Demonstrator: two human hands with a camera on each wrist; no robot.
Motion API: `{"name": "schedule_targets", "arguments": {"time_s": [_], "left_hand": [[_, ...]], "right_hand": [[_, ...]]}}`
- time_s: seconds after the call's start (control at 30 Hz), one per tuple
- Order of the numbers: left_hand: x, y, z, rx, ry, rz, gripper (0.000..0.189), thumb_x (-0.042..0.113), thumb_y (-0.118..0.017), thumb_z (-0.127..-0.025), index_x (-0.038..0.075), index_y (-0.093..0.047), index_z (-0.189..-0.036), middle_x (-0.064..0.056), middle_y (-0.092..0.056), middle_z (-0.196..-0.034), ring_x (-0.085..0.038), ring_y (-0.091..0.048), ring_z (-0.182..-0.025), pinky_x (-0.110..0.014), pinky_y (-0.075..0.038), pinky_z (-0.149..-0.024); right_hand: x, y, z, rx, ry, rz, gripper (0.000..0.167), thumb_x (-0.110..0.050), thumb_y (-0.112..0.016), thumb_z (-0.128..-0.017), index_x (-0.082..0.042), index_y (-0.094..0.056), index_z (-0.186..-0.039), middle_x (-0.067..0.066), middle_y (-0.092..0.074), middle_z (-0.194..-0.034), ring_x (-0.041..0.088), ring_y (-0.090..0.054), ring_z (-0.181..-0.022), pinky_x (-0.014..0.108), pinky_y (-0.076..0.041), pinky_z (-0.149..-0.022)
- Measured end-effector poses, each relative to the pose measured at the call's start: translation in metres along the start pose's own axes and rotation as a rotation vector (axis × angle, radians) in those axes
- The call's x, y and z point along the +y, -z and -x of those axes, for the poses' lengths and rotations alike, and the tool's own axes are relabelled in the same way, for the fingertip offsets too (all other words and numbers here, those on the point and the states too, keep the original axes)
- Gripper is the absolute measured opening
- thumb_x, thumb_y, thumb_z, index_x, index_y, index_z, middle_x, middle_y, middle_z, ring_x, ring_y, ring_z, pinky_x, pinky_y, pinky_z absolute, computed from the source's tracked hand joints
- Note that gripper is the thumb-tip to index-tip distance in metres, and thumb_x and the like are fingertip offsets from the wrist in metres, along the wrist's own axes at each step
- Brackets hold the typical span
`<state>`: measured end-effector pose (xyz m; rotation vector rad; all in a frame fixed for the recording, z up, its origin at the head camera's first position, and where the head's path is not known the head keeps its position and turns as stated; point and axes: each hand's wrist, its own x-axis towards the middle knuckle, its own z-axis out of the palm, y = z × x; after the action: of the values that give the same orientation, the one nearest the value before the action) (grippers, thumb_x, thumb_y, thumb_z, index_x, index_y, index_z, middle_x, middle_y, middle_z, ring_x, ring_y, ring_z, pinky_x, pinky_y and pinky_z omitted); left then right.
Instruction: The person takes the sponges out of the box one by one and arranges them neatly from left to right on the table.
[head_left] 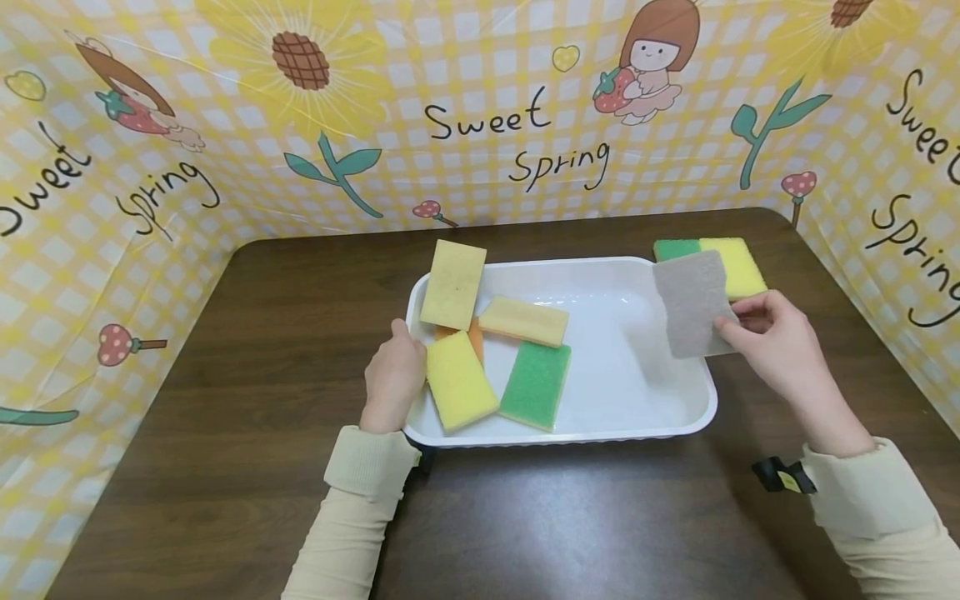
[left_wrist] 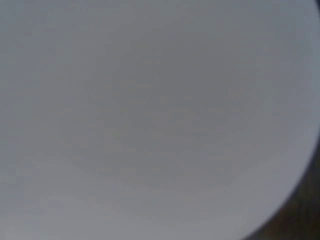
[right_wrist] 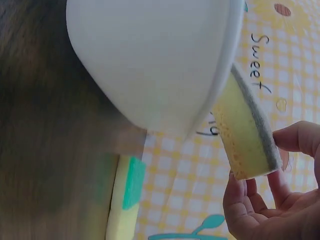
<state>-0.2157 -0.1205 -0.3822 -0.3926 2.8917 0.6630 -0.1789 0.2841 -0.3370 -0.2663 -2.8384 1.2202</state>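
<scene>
My left hand [head_left: 393,375] grips the left rim of a white plastic tray [head_left: 637,423]; the left wrist view is filled by the tray's blurred white wall [left_wrist: 160,120]. My right hand [head_left: 776,337] pinches one end of a sponge [head_left: 693,304] with a grey scouring face and a yellow underside [right_wrist: 245,130], thumb on the grey face, above the tray's right end. Inside the tray's left half lie a bright yellow sponge [head_left: 461,381], a green-faced sponge [head_left: 534,385] and a tilted pale one [head_left: 525,321]. Another pale sponge [head_left: 453,285] overlaps the back-left rim, partly covering an orange piece [head_left: 476,340].
Behind the tray's right end, a green-faced sponge [head_left: 675,248] and a yellow sponge [head_left: 738,265] lie side by side on the dark wooden table [head_left: 300,333]. A yellow checked cloth [head_left: 480,50] with printed flowers stands around the table's back and sides.
</scene>
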Motion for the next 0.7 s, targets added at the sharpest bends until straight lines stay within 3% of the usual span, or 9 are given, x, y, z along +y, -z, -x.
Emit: {"name": "schedule_targets", "arguments": {"time_s": [0.17, 0.3, 0.5, 0.7], "left_hand": [[0.001, 0.0, 0.001, 0.009, 0.0, 0.002, 0.033, 0.019, -0.03, -0.098, -0.002, -0.036, -0.123, -0.022, -0.061, -0.087, -0.033, -0.063, -0.075, -0.04, -0.045, -0.059], [0.002, 0.002, 0.003, 0.002, 0.005, 0.013, 0.033, 0.019, -0.03, -0.099, -0.003, -0.036, -0.124, -0.022, -0.061, -0.087, -0.031, -0.062, -0.074, -0.039, -0.046, -0.058], [0.002, 0.002, 0.003, -0.008, 0.015, 0.022, 0.033, 0.018, -0.029, -0.099, -0.003, -0.036, -0.123, -0.022, -0.061, -0.088, -0.031, -0.062, -0.074, -0.038, -0.045, -0.058], [0.002, 0.001, 0.003, -0.001, 0.007, 0.013, 0.033, 0.019, -0.03, -0.099, -0.003, -0.036, -0.123, -0.022, -0.061, -0.088, -0.032, -0.062, -0.075, -0.039, -0.045, -0.058]], "right_hand": [[0.009, 0.01, -0.002, 0.052, -0.039, 0.015, 0.045, -0.032, -0.055, -0.093, 0.005, -0.046, -0.117, 0.027, -0.055, -0.117, -0.003, -0.048, -0.079, 0.014, -0.039, -0.059], [0.017, 0.016, -0.005, 0.09, -0.091, 0.008, 0.045, -0.034, -0.054, -0.093, 0.004, -0.046, -0.116, 0.025, -0.052, -0.12, -0.005, -0.044, -0.078, 0.014, -0.038, -0.06], [0.028, 0.021, -0.01, 0.09, -0.147, 0.012, 0.047, -0.034, -0.052, -0.094, 0.006, -0.045, -0.116, 0.027, -0.049, -0.123, 0.018, -0.049, -0.09, 0.018, -0.036, -0.062], [0.041, 0.017, -0.014, 0.025, -0.148, 0.054, 0.051, -0.031, -0.05, -0.094, 0.013, -0.043, -0.12, 0.033, -0.046, -0.117, 0.037, -0.046, -0.095, 0.024, -0.036, -0.062]]}}
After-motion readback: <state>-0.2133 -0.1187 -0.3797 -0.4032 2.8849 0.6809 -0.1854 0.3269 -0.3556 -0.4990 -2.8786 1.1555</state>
